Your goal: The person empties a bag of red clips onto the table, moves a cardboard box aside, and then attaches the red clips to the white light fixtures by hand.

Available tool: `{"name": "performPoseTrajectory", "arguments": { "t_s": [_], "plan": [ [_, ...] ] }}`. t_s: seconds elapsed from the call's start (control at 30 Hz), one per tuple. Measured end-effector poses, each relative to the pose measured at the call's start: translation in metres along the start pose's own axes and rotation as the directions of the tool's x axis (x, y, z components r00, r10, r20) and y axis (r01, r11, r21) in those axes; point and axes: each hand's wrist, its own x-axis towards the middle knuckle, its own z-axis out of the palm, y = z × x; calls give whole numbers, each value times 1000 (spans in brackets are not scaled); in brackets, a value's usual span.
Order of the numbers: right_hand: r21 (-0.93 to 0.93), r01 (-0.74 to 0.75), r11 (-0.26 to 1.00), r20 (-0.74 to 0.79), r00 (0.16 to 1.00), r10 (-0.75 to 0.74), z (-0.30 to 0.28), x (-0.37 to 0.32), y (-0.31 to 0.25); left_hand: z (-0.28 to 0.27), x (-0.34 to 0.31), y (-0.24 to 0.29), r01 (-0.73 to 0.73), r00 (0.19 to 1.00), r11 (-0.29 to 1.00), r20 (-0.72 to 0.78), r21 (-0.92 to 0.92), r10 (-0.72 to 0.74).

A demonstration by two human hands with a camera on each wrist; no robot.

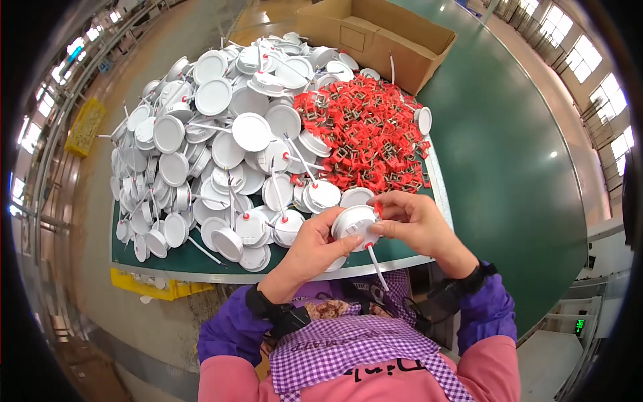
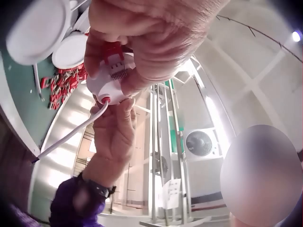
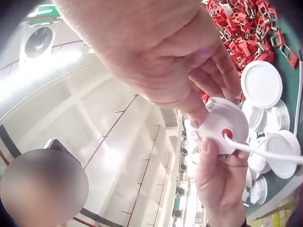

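Observation:
My left hand grips a round white downlight by its rim, with the thumb over its back. A white cable hangs from a red grommet on it, toward my body. At the light's right edge, my right hand pinches a red spring clip between thumb and fingers. Another red clip with a metal spring shows on the light beside my left fingers in the left wrist view. In the right wrist view, the right hand hides most of its clip.
A heap of white downlights covers the table's left and middle. Red spring clips are piled to its right, before a cardboard box. The green tabletop extends right. A yellow crate sits below the near edge.

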Motion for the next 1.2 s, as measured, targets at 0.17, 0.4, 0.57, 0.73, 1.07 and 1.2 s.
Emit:
{"name": "performPoseTrajectory", "arguments": {
  "t_s": [0.17,0.4,0.57,0.73,1.07,1.2],
  "plan": [
    [-65,-124,990,-117,986,115,-31,23,0,9,21,-5,-150,989,976,-16,-156,150],
    [239,481,843,-437,829,-349,-186,131,-66,-17,-14,15,-112,977,860,-105,498,188],
    [-39,324,945,-474,827,-303,-183,120,-67,-18,-42,-1,-269,933,301,171,915,317],
    [-694,60,717,-100,979,-178,-90,38,27,-17,-49,-17,-236,963,165,208,957,172],
    [-791,170,588,-120,899,-421,-16,8,92,-7,-43,-23,-245,951,201,195,948,239],
    [-748,144,648,-116,933,-340,-23,15,93,-8,-49,7,-166,978,555,63,815,200]
  ]
}}
